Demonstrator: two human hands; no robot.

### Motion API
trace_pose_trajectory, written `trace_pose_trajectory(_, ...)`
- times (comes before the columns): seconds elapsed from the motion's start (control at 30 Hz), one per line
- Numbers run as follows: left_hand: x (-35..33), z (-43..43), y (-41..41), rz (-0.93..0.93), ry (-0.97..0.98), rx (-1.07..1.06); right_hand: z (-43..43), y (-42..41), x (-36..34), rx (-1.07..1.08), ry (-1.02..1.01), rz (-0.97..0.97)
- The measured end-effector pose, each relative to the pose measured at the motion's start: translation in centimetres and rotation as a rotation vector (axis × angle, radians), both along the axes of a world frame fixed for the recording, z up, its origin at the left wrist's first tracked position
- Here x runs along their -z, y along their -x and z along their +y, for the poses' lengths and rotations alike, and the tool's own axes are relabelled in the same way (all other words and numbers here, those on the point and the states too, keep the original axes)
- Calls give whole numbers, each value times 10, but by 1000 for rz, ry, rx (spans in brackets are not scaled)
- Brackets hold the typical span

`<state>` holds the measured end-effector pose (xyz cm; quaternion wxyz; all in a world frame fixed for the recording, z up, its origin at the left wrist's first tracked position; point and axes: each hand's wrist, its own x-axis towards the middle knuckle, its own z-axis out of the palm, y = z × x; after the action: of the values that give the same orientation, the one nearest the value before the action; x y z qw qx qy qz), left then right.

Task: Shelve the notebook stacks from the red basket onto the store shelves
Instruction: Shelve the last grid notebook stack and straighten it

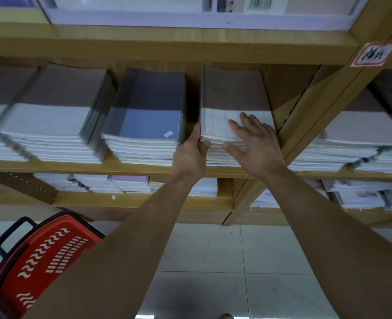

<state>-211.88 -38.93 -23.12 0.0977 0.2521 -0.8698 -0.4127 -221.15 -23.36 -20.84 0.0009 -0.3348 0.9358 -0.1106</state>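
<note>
A stack of white grid-covered notebooks [215, 122] lies on the middle wooden shelf [126, 168], in the slot beside the upright divider. My left hand [191, 153] holds the stack's left front corner, thumb against its edge. My right hand [254, 143] lies flat on top of the stack with its fingers spread. The red basket [45, 256] sits on the floor at lower left, partly hidden by my left forearm; what is inside cannot be seen.
A blue-covered stack [144, 132] and white stacks [50, 130] fill the shelf to the left. More stacks [351, 143] lie right of the slanted wooden divider [310, 116]. A lower shelf [121, 200] holds further notebooks. Light floor tiles [213, 261] lie below.
</note>
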Motion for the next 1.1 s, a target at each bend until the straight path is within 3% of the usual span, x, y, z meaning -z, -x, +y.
trace_pose_trajectory(0.1, -11, -13, -20, -12, -73, 64, -9, -15, -4, 32, -5, -17)
trace_pose_trajectory(0.2, -33, -40, -59, 135, -30, -111, -41, -31, -20, -16, 105, -23)
trace_pose_trajectory(0.3, -45, -85, -93, 247, 225, -223, -91, -43, -38, -84, 159, -10)
trace_pose_trajectory(0.47, -27, -152, -109, 8, 614, -244, -152, -57, -26, -225, -13, -102)
trace_pose_trajectory(0.83, -22, -191, -99, 85, 397, -139, -173, -74, -11, -100, -34, -12)
trace_pose_trajectory(0.93, -33, -201, -111, 120, 469, -42, -194, -83, -18, -134, -16, -8)
trace_pose_trajectory(1.03, -46, -235, -130, 226, 586, -184, -224, -89, -14, -207, 14, -90)
trace_pose_trajectory(1.1, -43, -266, -141, 158, 638, -261, -233, -87, -7, -199, 26, -87)
